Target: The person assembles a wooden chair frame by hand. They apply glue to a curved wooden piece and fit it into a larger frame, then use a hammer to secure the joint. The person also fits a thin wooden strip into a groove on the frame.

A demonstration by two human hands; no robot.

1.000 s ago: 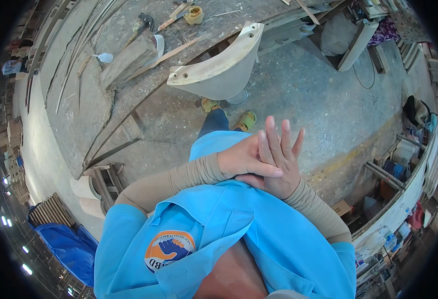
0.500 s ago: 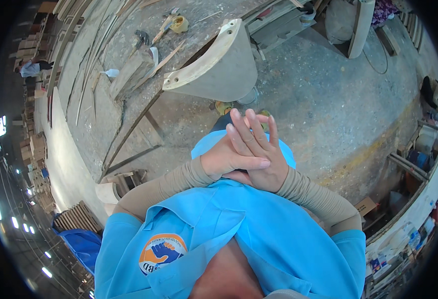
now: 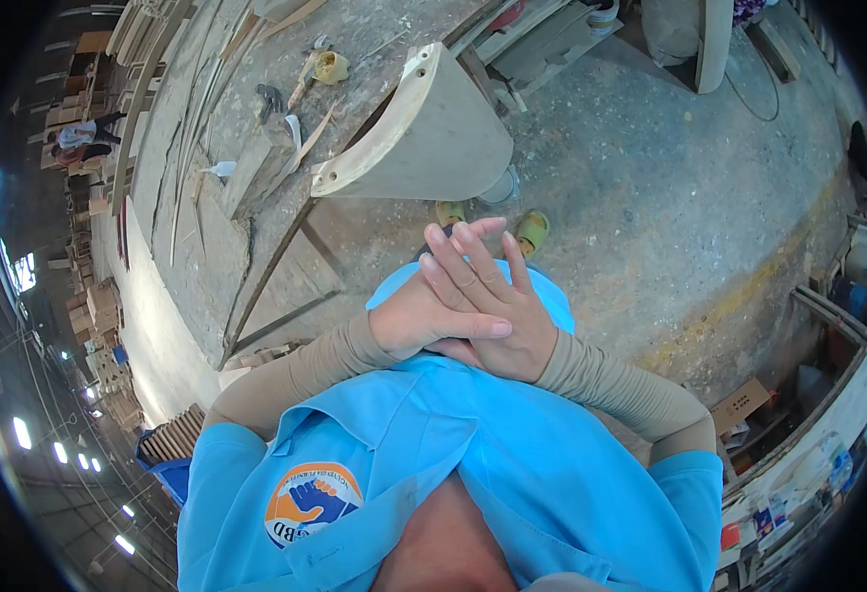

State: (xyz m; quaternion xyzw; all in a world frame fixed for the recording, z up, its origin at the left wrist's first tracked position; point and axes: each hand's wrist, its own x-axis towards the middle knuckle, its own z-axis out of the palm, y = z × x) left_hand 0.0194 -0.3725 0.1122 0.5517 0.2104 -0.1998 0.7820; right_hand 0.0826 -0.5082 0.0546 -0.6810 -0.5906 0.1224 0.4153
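Note:
My two hands are pressed together in front of my blue shirt, above the floor. My left hand (image 3: 406, 318) is closed round my right hand, its thumb lying across it and most of its fingers hidden behind. My right hand (image 3: 518, 333) has its fingers stretched out and slightly apart, and no object shows in it. Just beyond the hands, a curved pale wooden piece (image 3: 433, 138) with holes near the ends of its rim stands at the edge of a worn workbench (image 3: 192, 222).
On the bench lie a hammer (image 3: 269, 100), a yellowish cup (image 3: 331, 67), a wood block (image 3: 261, 170) and thin strips. Green sandals (image 3: 532, 231) show on the floor below. A cardboard box (image 3: 740, 405) and cluttered shelf stand at right. Two people (image 3: 86, 140) appear far left.
The view has shifted slightly, bringing more of the green sandals into sight. My hands keep the same hold on each other, with little visible movement.

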